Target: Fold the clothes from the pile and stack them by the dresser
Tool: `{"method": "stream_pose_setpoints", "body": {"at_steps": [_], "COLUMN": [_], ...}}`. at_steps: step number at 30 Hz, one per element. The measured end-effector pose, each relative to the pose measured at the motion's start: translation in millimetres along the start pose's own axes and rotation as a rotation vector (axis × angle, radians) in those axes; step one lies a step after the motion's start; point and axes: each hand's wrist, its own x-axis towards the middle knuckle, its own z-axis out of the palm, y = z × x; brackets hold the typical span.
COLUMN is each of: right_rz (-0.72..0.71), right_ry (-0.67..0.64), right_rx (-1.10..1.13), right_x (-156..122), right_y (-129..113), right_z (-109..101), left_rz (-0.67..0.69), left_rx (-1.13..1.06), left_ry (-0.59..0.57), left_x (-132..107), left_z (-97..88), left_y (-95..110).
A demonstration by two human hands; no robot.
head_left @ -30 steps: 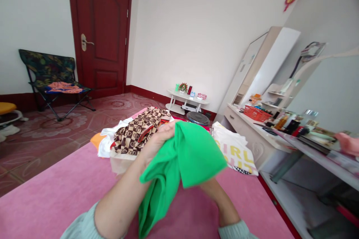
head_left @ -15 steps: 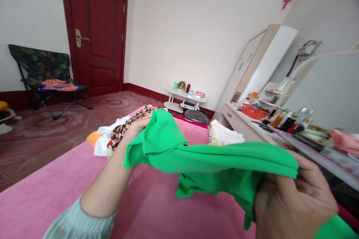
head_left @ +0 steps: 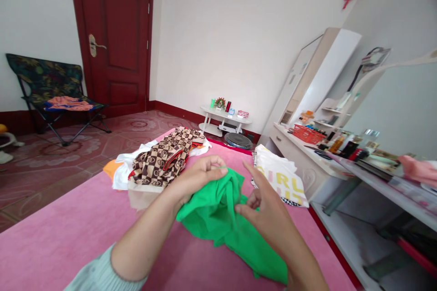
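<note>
A bright green garment (head_left: 218,209), bunched at the top, hangs slack between my hands low over the pink bedspread (head_left: 68,232); its kind is not clear from the folds. My left hand (head_left: 201,175) is closed on its gathered upper edge. On the other side, my right hand (head_left: 261,202) has thumb and curled fingers at the cloth, with the index finger stretched out away from it. One long part of the garment trails down to the right, passing behind my right forearm.
Left of my hands lies a pile of clothes, topped by a brown checked garment (head_left: 167,157). A folded white shirt (head_left: 278,175) with lettering lies at the bed's right side. Beyond stand a cluttered dressing table (head_left: 336,163), a low white stand (head_left: 223,113) and a folding chair (head_left: 48,82).
Both hands have come closer together and the green garment, stretched out before, is now bunched. My right hand has moved left, away from the garment's far right end.
</note>
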Motion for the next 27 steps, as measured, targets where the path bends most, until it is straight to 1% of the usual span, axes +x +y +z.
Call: {"method": "stream_pose_setpoints", "body": {"at_steps": [2,3,5,7,8,10,12,14,16,18,20,22,24,26,27], "right_rz": [0.003,0.005,0.031,0.074,0.092,0.105,0.105,0.113,0.110,0.082,0.031,-0.037,-0.104,-0.130,-0.129], "right_ry": [-0.096,-0.117,-0.097,0.000,0.070,0.226,0.370,0.506,0.629,0.741,0.826,0.889,0.949,1.017,1.057], "right_rx": [0.126,0.166,0.226,0.303,0.355,0.498,0.657,0.774,0.826,0.839,0.857,0.882,0.908,0.945,0.968], "right_x": [0,1,4,6,7,7,6,6,6,6,7,7,7,8,8], "right_y": [-4,-5,-3,0,1,4,6,8,8,7,4,2,0,2,4], "right_z": [7,9,8,3,0,-5,-8,-10,-11,-13,-18,-25,-33,-41,-45], "left_rz": [-0.016,-0.008,0.028,0.090,0.127,0.194,0.233,0.235,0.183,0.094,0.016,-0.037,-0.066,-0.059,-0.040], "left_rx": [0.042,0.066,0.119,0.167,0.190,0.264,0.381,0.536,0.728,0.903,0.975,0.947,0.873,0.793,0.764], "left_ry": [-0.086,-0.102,-0.095,-0.088,-0.110,-0.192,-0.293,-0.383,-0.428,-0.404,-0.339,-0.261,-0.177,-0.095,-0.056], "left_x": [-2,-3,-2,-2,-2,-2,-3,-1,2,6,11,15,21,28,31], "left_z": [10.2,12.8,14.1,12.6,11.8,10.8,11.3,12.2,12.2,9.5,2.8,-8.1,-22.4,-37.7,-44.8], "left_y": [-2,-3,-4,-4,-4,-4,-6,-13,-24,-39,-56,-73,-86,-91,-90]}}
